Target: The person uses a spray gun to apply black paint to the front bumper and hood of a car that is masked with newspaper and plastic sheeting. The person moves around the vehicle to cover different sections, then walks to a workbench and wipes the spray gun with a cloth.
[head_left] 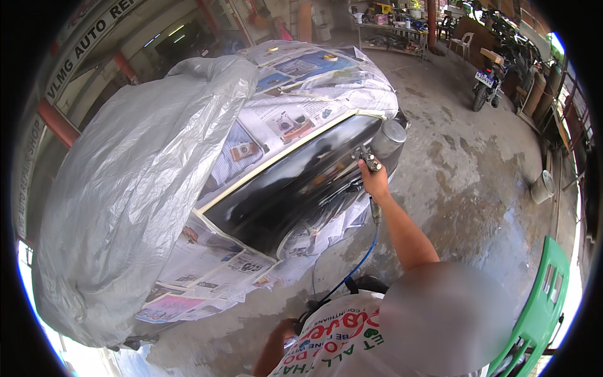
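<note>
"What's in the hands?"

"The right hand (375,181) grips a spray gun (372,161) with a silver cup (391,134), near the far right corner of a glossy black panel (264,188)."

"And the left hand (287,328)?"

"Low beside the white shirt (323,355); I can't tell whether it's open or closed."

"Around them?"

"A blue hose (362,261) runs down from the gun. Pale tape (276,162) lines the panel's upper edge, newspaper (270,119) beyond it. A silver sheet (132,169) drapes the newspaper's left edge."

"Further out?"

"A bucket (542,187) on the floor (452,188), and a motorcycle (485,88)."
</note>
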Demonstrator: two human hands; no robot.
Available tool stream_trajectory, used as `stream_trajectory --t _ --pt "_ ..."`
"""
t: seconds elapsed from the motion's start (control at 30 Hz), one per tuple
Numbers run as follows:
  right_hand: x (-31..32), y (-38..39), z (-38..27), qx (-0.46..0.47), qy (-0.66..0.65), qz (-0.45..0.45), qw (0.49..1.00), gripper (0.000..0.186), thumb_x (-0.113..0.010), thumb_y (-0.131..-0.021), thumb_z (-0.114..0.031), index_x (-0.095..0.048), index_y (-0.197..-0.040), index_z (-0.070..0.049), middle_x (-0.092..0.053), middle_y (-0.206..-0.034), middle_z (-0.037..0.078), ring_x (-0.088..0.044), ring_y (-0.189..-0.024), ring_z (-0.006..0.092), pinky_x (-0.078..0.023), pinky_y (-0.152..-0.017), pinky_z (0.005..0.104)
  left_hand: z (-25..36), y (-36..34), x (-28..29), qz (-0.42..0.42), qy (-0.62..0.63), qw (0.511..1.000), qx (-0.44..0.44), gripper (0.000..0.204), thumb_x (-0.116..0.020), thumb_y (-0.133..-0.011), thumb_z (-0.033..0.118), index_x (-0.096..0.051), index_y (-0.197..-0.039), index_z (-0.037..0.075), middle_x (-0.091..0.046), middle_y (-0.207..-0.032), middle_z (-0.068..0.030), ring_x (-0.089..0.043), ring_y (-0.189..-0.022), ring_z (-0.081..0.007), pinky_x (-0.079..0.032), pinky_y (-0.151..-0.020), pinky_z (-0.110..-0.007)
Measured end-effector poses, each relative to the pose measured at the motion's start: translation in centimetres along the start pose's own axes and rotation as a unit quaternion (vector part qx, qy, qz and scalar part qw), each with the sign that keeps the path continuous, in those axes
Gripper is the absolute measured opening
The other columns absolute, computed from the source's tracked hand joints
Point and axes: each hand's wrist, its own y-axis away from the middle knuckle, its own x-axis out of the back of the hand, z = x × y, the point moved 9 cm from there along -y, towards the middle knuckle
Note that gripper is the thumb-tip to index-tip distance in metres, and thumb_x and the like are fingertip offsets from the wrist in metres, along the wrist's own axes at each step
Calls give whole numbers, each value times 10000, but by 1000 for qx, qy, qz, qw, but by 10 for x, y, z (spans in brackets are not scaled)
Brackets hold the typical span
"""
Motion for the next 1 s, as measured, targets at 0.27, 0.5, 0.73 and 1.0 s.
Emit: stream_trajectory --t 0.27,0.5,0.73,1.0 --pt "99 -107 1 21 35 62 997 410 -732 -969 -424 -675 -1172 -72 -655 -691 70 -596 -505 178 -469 -482 362 180 -12 11 8 -157 986 -52 479 -732 -840 376 -723 -1274 176 -734 -1210 -182 -684 -1138 -404 -540 -998 -456" --pt "129 -164 -11 22 109 144 983 491 -710 -962 -469 -652 -1316 -133 -728 -1193 220 -653 -1184 443 -525 -953 483 223 -22 4 -1 -184 979 -87 466 -718 -849 379 -726 -1270 178 -733 -1214 -180 -682 -1144 -400 -532 -1006 -461" --pt "38 -88 -25 97 73 10 993 529 -728 -954 -473 -654 -1290 -72 -744 -1115 222 -704 -1112 398 -529 -925 426 171 -15 -3 6 -154 982 -105 471 -714 -853 386 -727 -1275 176 -725 -1236 -184 -681 -1152 -392 -529 -1011 -472" --pt "-68 43 -53 33 21 -107 993 386 -697 -1007 -364 -662 -1256 -72 -723 -996 119 -654 -915 227 -512 -864 374 53 8 -22 -31 -110 991 -63 520 -741 -837 387 -722 -1293 140 -722 -1245 -199 -688 -1143 -398 -534 -1012 -458"
